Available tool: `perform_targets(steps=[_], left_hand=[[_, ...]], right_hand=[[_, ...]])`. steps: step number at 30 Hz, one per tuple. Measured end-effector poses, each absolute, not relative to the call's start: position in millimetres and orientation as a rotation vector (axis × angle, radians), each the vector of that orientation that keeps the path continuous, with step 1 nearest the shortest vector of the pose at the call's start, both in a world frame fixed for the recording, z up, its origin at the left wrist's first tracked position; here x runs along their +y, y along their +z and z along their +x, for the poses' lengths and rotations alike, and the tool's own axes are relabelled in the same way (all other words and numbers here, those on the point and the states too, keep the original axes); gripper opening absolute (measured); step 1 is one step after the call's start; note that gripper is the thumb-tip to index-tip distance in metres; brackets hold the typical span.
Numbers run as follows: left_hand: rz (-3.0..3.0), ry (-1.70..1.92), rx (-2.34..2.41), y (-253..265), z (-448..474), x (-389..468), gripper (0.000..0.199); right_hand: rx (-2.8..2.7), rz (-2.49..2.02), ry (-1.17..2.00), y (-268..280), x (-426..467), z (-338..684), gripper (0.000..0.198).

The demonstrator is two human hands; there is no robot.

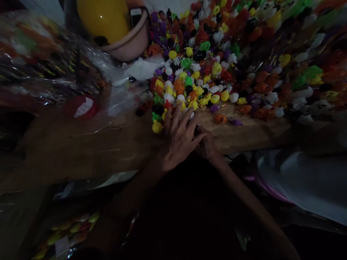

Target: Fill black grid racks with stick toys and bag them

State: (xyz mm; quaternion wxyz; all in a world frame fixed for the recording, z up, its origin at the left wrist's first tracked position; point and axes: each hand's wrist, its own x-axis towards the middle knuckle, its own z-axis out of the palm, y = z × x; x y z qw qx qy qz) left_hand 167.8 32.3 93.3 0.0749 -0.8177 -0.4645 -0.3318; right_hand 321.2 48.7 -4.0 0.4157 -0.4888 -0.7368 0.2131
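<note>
My left hand (181,136) lies palm down at the near edge of a heap of small toy figures (189,83), fingers spread, its tips on yellow and white ones. Close against it on the right is my right hand (207,144), its fingers curled and partly hidden behind the left. Something dark shows at its fingertips, too small to make out. A yellow figure (157,126) sits just left of my left fingers. To the right of the hands lie an orange figure (220,118) and a purple figure (235,122), apart from the heap.
The heap covers the back and right of the wooden table (114,144). A pink basin (132,43) holds a large yellow round thing (104,20) and a phone (136,17). Clear plastic bags (48,68) of figures and a red round item (90,110) are at left. More figures (73,229) lie below.
</note>
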Motion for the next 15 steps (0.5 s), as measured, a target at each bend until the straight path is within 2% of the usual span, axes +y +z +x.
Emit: perform_targets(steps=[2,6,10,15], left_hand=[[-2.413,-1.028,-1.412,98,154,25,0.052],[-2.448,-0.983,-1.308,105,142,19,0.036],[-2.403,-0.983,-1.249,99,158,31,0.029],[-2.321,-0.999,-1.337,90,176,47,0.014]], right_hand=[[-1.836,-1.218,0.542,-2,48,322,0.018],[-1.851,-1.23,0.536,1,48,323,0.027],[-1.87,-1.313,0.49,-11,46,326,0.036],[-1.931,-1.193,0.545,-24,54,327,0.033]])
